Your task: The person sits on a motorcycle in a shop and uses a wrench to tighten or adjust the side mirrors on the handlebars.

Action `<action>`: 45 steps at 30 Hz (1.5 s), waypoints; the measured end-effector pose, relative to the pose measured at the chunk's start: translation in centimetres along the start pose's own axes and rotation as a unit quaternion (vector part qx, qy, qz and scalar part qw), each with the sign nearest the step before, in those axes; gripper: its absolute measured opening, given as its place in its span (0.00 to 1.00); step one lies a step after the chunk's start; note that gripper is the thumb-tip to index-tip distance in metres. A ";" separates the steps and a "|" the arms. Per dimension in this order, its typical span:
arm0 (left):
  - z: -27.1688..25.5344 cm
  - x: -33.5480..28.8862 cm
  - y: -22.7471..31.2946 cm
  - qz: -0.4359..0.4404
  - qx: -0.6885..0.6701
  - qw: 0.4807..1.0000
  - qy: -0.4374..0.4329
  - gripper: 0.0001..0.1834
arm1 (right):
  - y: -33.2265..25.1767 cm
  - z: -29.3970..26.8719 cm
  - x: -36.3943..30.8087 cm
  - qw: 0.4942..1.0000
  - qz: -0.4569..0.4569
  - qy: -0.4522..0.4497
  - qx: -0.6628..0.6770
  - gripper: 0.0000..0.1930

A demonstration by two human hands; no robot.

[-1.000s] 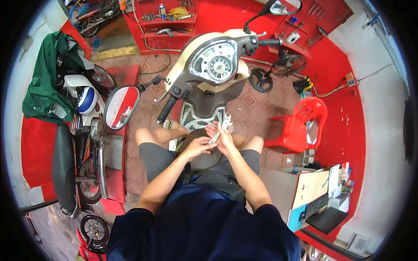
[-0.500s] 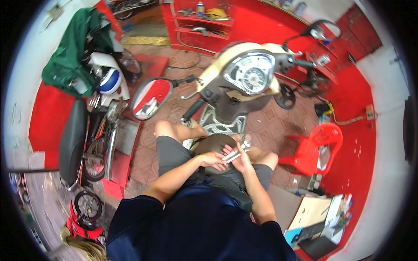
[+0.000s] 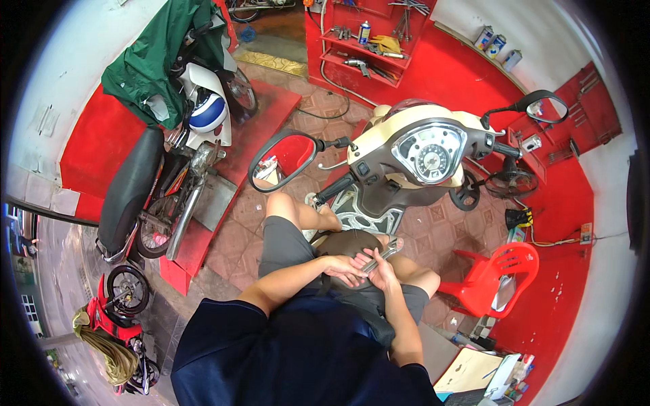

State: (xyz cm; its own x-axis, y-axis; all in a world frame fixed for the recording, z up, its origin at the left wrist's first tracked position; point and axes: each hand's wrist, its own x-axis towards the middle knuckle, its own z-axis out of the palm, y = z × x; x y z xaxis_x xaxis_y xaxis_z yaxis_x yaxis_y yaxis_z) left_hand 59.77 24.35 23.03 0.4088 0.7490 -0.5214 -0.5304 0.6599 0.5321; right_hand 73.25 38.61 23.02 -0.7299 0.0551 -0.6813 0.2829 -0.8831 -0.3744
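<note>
I sit on a scooter's dark seat [image 3: 349, 241], facing its cream-and-brown front with the round instrument panel [image 3: 428, 154]. Over the seat my right hand [image 3: 380, 272] is wrapped round a silver wrench [image 3: 392, 248], whose jaw end sticks out past the fingers, away from me. My left hand [image 3: 344, 268] is against the wrench's near end and touches my right hand. Its fingers are stretched out, partly under the right hand. The scooter's left mirror [image 3: 283, 161] and left handgrip [image 3: 336, 189] are ahead of my left knee.
On the left, a motorcycle with a black seat [image 3: 132, 193] stands on a red ramp [image 3: 271, 111]. A red plastic chair [image 3: 467, 284] is by my right knee. Red tool shelves [image 3: 369, 64] hang ahead. Papers [image 3: 468, 371] lie at lower right.
The view has swung, so the scene sits lower and farther right. My hands have drawn closer together, and my right fingers have curled over the wrench, which lay across the palm before.
</note>
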 end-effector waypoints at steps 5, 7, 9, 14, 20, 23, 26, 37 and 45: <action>-0.4 0.2 -0.4 -0.007 0.013 1.000 0.003 0.23 | -0.2 0.6 -0.3 1.000 0.004 0.008 0.013 0.30; -0.4 0.5 -0.2 -0.017 0.003 1.000 -0.008 0.23 | -0.2 0.4 -0.5 1.000 -0.004 0.017 0.005 0.29; 0.0 0.3 0.2 -0.016 0.009 1.000 -0.001 0.23 | -0.2 -0.1 -0.1 1.000 0.004 0.018 0.005 0.30; -0.2 0.4 -0.2 -0.031 0.009 0.999 0.014 0.25 | -0.3 -0.2 -0.1 1.000 0.016 -0.017 0.003 0.28; -0.2 0.9 0.4 -0.044 0.007 0.999 0.013 0.25 | -0.4 -0.4 -0.6 1.000 -0.006 -0.025 0.010 0.30; 0.5 0.6 0.8 -0.051 0.011 0.998 0.021 0.23 | -0.1 -0.7 -0.5 0.999 -0.011 -0.021 0.026 0.27; 0.6 0.6 0.9 -0.054 0.022 0.998 0.023 0.21 | 0.0 -0.9 -0.4 0.999 0.002 -0.033 0.039 0.28; 0.6 0.3 0.8 -0.048 0.020 0.998 0.025 0.21 | -0.2 -0.3 -1.0 0.999 -0.001 -0.031 0.020 0.32; 0.6 0.6 1.0 -0.047 0.020 0.998 0.026 0.21 | 0.1 -0.7 -0.6 0.999 -0.009 -0.028 0.018 0.32</action>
State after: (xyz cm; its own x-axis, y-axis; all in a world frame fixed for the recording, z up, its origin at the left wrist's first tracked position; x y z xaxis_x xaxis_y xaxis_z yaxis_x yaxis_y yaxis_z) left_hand 59.90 25.46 23.62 0.4165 0.6799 -0.6036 -0.4607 0.7302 0.5045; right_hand 74.18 38.86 22.97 -0.7679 0.0457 -0.6389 0.2475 -0.8988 -0.3618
